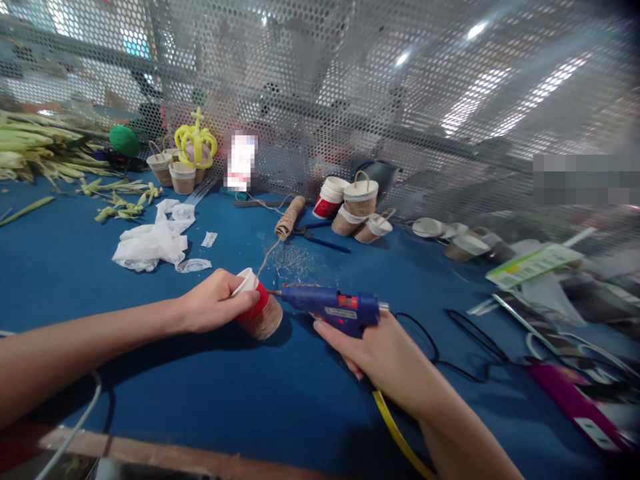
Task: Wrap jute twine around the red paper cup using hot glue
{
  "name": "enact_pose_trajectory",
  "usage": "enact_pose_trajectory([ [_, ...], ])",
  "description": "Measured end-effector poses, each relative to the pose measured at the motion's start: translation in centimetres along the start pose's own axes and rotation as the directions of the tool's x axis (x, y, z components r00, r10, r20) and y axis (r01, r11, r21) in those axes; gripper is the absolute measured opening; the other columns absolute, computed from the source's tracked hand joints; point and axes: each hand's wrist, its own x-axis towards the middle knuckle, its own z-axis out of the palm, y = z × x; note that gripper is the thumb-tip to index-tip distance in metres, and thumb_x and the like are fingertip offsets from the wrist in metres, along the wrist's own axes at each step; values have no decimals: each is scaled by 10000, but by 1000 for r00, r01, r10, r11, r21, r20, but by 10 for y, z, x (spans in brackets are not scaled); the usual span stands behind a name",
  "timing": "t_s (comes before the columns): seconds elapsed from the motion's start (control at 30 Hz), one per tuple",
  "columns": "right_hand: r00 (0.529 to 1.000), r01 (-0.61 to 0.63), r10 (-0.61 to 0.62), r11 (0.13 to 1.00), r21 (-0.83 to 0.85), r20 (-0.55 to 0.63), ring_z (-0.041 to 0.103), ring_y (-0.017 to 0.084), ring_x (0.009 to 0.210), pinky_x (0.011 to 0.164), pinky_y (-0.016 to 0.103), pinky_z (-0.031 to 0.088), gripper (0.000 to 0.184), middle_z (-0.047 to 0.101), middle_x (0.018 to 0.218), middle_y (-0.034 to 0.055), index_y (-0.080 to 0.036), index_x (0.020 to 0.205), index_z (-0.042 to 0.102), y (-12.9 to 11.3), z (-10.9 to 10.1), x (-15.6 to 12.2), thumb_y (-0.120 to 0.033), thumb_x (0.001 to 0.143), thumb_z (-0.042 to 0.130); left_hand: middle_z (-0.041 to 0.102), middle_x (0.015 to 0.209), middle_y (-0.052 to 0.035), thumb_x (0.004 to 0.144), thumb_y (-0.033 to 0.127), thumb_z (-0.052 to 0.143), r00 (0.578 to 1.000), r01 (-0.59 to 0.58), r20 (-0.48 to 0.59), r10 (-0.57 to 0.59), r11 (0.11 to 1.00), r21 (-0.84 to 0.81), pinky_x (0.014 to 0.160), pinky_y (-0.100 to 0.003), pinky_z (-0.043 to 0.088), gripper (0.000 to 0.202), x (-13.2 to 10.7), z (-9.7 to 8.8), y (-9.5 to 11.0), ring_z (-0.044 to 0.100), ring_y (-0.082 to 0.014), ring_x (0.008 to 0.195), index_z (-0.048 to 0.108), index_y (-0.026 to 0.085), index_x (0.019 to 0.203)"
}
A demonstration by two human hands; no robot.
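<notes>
My left hand (213, 303) grips a red paper cup (255, 308) lying on its side on the blue table (75, 280); the cup's lower part is wrapped in brown twine. My right hand (373, 347) is closed around a blue hot glue gun (333, 308), its nozzle touching the cup's side. A strand of twine runs from the cup up to a twine spool (289, 219) further back.
Several twine-wrapped cups (361, 197) stand at the back centre and more beside a yellow crown ornament (196, 141). Crumpled white paper (150, 243) lies left, green leaves (30, 143) far left. Black cables (460, 333), scissors (320, 235) and a magenta tool (570, 397) lie right. A perforated metal screen stands behind.
</notes>
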Motion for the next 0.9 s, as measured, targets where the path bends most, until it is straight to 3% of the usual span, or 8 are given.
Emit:
enact_pose_trajectory([
  [0.17,999,-28,28,1000,3,23,390,79,289,345,206,359,301,397,307,-66,-201,498,402,2,-1,-1,-374,706,532,380,554,38,763,304,376,1000,13,18,-13,999,-32,491,-174,313,285,0,1,0,344,-77,526,491,120,578],
  [0.47,1000,-11,12,1000,13,-8,382,73,286,345,202,358,307,397,305,-65,-200,488,406,1,1,-2,-372,712,527,300,527,44,766,302,369,1000,-14,1,14,999,47,447,-179,250,307,0,1,-3,277,-69,501,428,130,518],
  [0.9,1000,-24,23,999,22,20,396,80,286,342,203,362,286,403,308,-67,-200,516,417,2,1,-1,-384,704,528,390,510,41,762,300,393,1000,0,-12,0,1000,2,462,-177,306,304,-1,1,-2,354,-72,489,487,120,536],
])
